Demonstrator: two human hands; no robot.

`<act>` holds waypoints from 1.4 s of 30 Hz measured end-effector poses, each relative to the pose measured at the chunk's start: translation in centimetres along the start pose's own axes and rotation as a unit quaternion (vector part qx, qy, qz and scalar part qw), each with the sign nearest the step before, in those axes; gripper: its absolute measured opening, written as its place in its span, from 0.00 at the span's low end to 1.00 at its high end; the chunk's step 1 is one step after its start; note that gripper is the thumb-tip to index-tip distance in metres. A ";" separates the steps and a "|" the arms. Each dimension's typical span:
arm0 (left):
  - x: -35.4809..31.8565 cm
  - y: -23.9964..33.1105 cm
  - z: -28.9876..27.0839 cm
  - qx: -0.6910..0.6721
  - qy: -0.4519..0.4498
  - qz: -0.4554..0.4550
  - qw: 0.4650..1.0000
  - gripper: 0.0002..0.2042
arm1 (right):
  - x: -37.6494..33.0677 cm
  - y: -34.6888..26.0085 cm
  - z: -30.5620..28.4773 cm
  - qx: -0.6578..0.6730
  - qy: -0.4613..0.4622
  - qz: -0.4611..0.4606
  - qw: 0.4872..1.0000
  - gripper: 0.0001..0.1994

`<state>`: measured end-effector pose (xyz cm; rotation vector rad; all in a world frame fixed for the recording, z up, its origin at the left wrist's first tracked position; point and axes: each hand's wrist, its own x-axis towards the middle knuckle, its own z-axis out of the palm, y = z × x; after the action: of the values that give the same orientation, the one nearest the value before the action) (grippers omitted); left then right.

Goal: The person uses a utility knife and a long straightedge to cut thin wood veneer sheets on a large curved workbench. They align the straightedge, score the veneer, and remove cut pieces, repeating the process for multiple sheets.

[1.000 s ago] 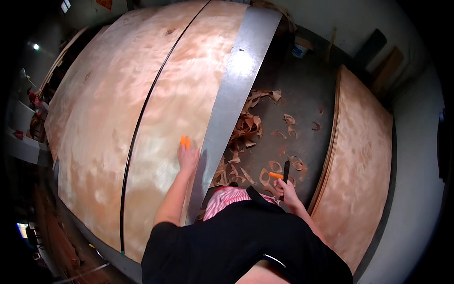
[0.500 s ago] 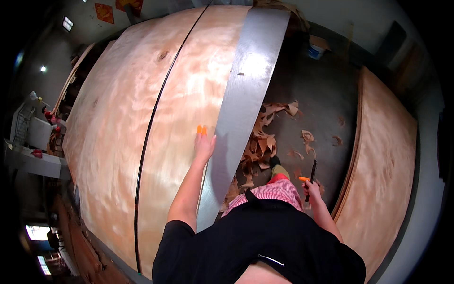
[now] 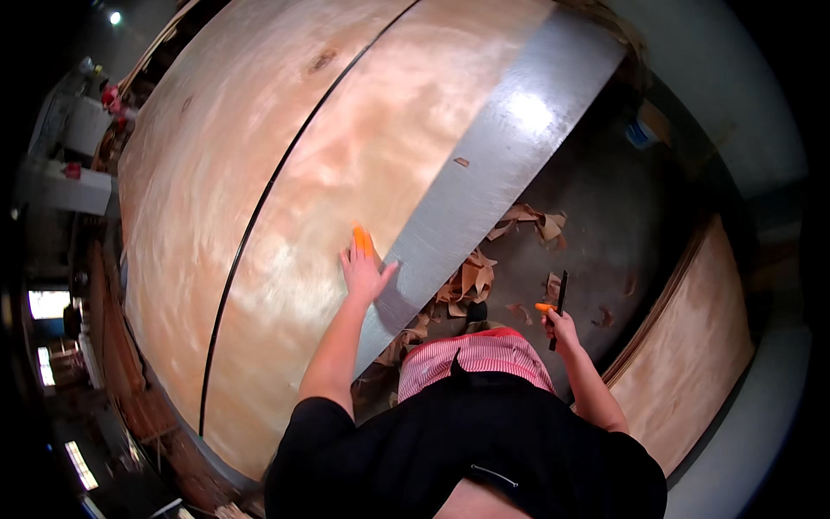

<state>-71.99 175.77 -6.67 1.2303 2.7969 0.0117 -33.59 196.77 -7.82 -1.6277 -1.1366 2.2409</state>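
Observation:
My left hand lies with fingers spread on a large pale wood veneer sheet, close to its right edge. Orange covers sit on some of its fingertips. A thin black line runs lengthwise across the wood surface. Alongside the sheet stretches a smooth grey metal strip, with a small brown wood chip on it. Off to the right, away from the sheet, my right hand grips a slim black knife-like tool, held upright. An orange cover shows on one finger there too.
Torn veneer scraps litter the dark floor between the bench and a stack of wood sheets at right. A blue and white bucket stands at the far right. Shelving and clutter line the left.
The view has turned, so the sheet and metal strip now slant more to the right. My left hand's fingers have spread on the wood. The right hand keeps hold of the black tool.

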 end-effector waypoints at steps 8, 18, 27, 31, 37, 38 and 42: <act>-22.2 3.0 2.4 -0.063 -0.097 0.006 0.993 0.39 | 1.5 -1.6 3.0 -0.050 -0.049 0.001 0.998 0.08; -20.8 -5.0 2.8 -0.050 0.118 -0.183 0.975 0.26 | 1.3 -0.4 6.4 -0.141 -0.079 -0.010 0.987 0.11; -15.5 -19.4 3.1 -0.009 0.040 -0.174 0.984 0.19 | -0.6 1.5 8.2 -0.161 -0.040 -0.033 0.986 0.09; -9.8 -22.5 0.0 0.120 0.245 -0.159 0.949 0.18 | -1.0 3.7 7.0 -0.149 -0.053 -0.013 0.987 0.09; -6.4 -17.1 3.3 -0.007 0.137 -0.104 0.985 0.34 | -1.9 3.7 9.4 -0.155 -0.046 -0.023 0.987 0.11; -6.1 -16.1 3.0 -0.035 0.125 -0.120 0.984 0.36 | -1.8 3.4 9.4 -0.161 -0.053 -0.025 0.985 0.11; -6.9 -14.7 2.7 -0.082 0.096 -0.147 0.981 0.41 | -1.8 3.9 9.9 -0.161 -0.058 -0.021 0.985 0.10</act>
<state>-77.98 160.67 -9.41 0.8106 3.0407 0.3524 -40.24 188.26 -7.75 -1.5752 -1.6200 2.2428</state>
